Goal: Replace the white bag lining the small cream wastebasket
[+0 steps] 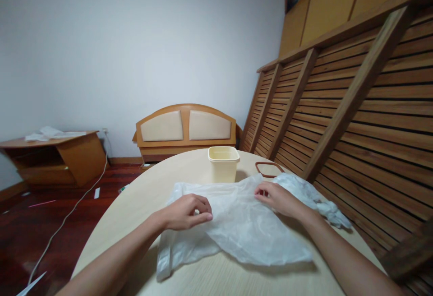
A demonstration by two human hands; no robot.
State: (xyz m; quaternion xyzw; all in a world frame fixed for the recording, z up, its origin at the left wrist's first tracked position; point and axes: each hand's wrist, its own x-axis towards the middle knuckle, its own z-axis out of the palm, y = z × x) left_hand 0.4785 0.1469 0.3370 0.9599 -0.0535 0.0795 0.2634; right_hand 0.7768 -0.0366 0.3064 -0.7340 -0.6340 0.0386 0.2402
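A thin, translucent white plastic bag [250, 228] lies partly spread on the round table, with one corner raised off the surface toward me. My right hand [275, 196] pinches its upper edge between thumb and fingers. On the bag's left part, my left hand [189, 212] has its thumb and fingertips closed together on the film. Just beyond the bag stands an upright cream plastic bin [223, 169], open at the top. A brown rounded frame [269, 169] lies flat to the bin's right. More crumpled white plastic bags [307, 199] lie beside my right forearm.
The round pale wooden table [135, 205] is under everything. Slatted wooden panels [338, 120] lean along the right side. Behind stands a padded headboard [186, 127]. At left are a low wooden cabinet [81, 160] and a white cable [72, 208] on the dark red floor.
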